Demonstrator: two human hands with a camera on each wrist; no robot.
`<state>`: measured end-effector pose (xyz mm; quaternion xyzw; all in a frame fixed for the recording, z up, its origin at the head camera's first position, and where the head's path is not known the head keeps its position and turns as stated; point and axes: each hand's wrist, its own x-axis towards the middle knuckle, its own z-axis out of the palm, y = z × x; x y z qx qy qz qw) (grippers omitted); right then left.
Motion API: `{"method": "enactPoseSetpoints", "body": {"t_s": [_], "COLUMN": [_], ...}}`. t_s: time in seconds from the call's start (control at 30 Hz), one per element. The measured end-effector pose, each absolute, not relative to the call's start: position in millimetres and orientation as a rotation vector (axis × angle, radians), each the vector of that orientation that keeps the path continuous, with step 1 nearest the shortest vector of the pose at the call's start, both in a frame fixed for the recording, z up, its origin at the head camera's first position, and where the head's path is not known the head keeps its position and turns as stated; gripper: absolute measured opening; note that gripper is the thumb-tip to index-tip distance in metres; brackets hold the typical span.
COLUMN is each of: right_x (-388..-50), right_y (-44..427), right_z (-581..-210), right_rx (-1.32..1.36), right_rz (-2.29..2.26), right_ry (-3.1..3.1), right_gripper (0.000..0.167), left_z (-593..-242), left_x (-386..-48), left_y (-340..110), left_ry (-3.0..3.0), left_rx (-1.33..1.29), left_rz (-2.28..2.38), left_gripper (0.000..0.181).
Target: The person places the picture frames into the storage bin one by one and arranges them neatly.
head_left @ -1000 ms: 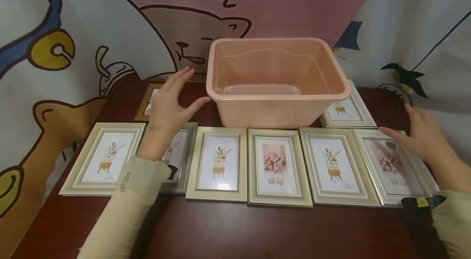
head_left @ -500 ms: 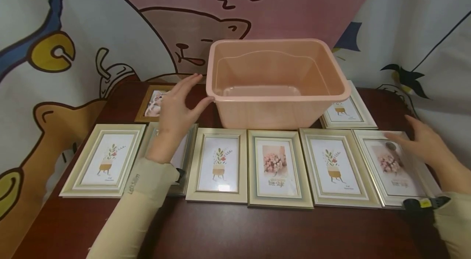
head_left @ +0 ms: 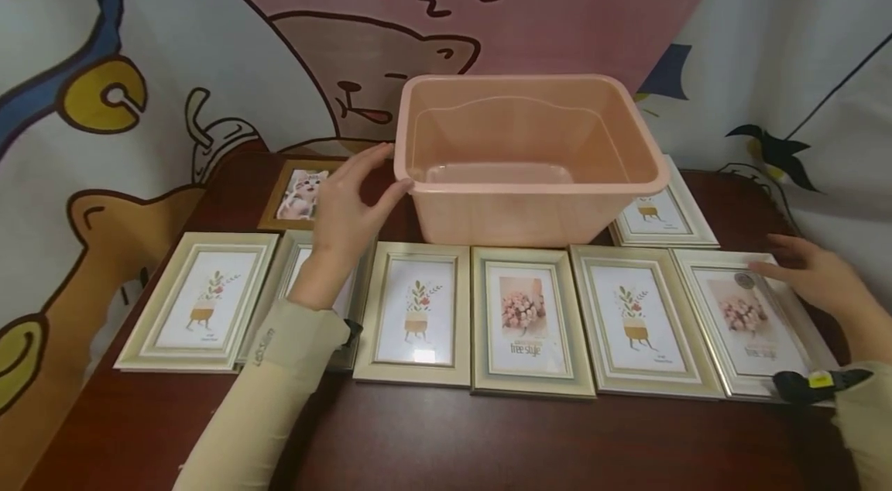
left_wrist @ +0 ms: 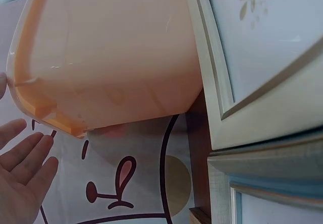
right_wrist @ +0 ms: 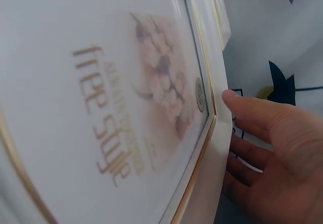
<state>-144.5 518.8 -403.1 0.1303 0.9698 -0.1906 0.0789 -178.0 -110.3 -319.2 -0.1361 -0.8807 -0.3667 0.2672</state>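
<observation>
A pink plastic bin [head_left: 516, 216] stands at the back of the table. My left hand [head_left: 341, 220] is at its left front corner, fingers spread; the thumb reaches the rim, though contact is hard to tell. In the left wrist view the other fingers [left_wrist: 35, 156] stay apart from the bin. My right hand [head_left: 825, 274] is over the far right edge of the rightmost picture frame [head_left: 746, 313], which shows pink flowers. The right wrist view has the thumb [right_wrist: 242, 103] at the frame's border, with the loosely bent fingers beyond the edge.
Several pale picture frames [head_left: 413, 313] lie face up in a row before the bin. A white frame [head_left: 686, 212] lies behind at right, partly hidden by the bin. A brown-edged cat picture frame [head_left: 279, 193] lies behind at left. A cartoon-printed curtain [head_left: 557, 3] hangs behind the table.
My left hand has moved right, closer to the bin's corner, uncovering more of the cat picture. My right hand has lowered toward the rightmost picture frame's edge. The bin and frames stay put.
</observation>
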Motion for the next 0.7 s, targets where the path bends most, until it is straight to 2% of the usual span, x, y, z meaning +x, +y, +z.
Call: {"method": "enactPoseSetpoints", "body": {"t_s": [0.2, 0.47, 0.7], "right_x": [-143.1, -143.0, -146.1], "right_y": [531.1, 545.1, 548.4], "right_z": [-406.5, -414.0, -415.0], "right_rx": [0.402, 0.506, 0.468], "right_rz": [-0.654, -0.838, -0.730], "right_ry": [2.871, 2.734, 2.821], "right_gripper": [0.078, 0.084, 0.070], "left_z": [-317.1, -313.3, -313.0], "left_x": [-181.2, -181.2, -180.0], "left_y": [-108.6, -106.7, -105.3], "left_ry": [-2.345, -2.387, -2.392], "left_rx": [-0.407, -0.394, -0.382], "left_rz": [-0.995, -1.006, -1.012], "left_gripper": [0.050, 0.052, 0.055]}}
